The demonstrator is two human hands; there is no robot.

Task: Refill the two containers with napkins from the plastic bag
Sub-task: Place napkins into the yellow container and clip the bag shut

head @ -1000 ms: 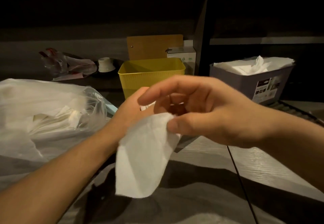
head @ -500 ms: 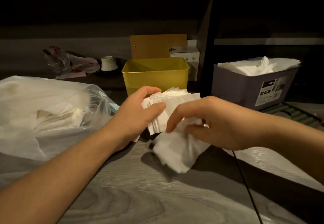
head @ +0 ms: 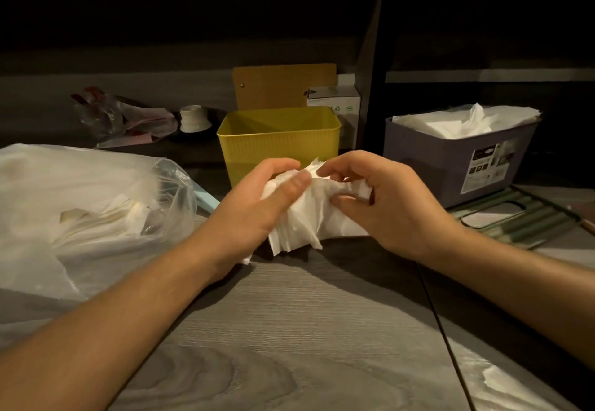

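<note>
Napkin stack [head: 299, 217] gripped by both hands, left hand [head: 257, 204] and right hand [head: 380, 204], near yellow container [head: 277, 143]; loose fanned sheets could slip onto tabletop [head: 289, 330].

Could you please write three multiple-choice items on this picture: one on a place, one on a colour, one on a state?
1. Where does the plastic bag lie?
A. left of the hands
B. inside the yellow container
C. right of the purple container

2. Which colour has the container directly behind the hands?
A. red
B. yellow
C. white

3. In what state is the purple container?
A. empty
B. overturned
C. filled with napkins

Answers:
1. A, the bag lies on the table beside the left hand.
2. B, the yellow container stands behind the stack of napkins that the left and the right hand hold.
3. C, white napkins rise above its rim.
</note>
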